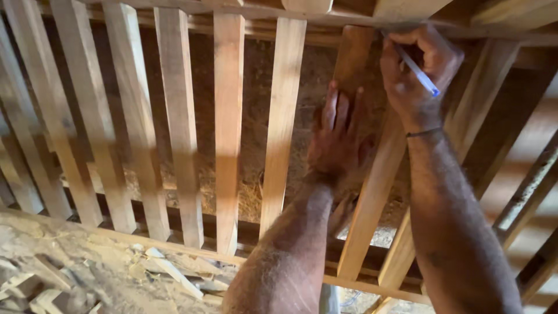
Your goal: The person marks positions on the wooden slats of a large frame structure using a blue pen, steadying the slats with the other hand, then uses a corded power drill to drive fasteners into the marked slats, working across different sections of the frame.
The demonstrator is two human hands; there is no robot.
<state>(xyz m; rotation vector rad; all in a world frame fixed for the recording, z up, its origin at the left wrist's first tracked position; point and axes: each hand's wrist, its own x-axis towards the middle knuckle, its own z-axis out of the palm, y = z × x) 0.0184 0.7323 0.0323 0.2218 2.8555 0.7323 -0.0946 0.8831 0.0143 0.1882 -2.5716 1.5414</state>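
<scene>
My right hand (419, 70) grips a blue-capped pen (417, 68) and holds its tip against the top of a wooden slat (372, 192) near the upper rail (349, 20). My left hand (338, 136) lies flat with fingers spread on that same slat, just below the pen. The slat belongs to a wooden frame of several upright slats (229, 116) set between an upper and a lower rail. A thin dark band circles my right wrist.
Wood scraps and shavings (87, 267) litter the ground at the lower left. Straw-like chips (250, 192) show through the gaps between slats. More beams (529, 192) cross at the right edge.
</scene>
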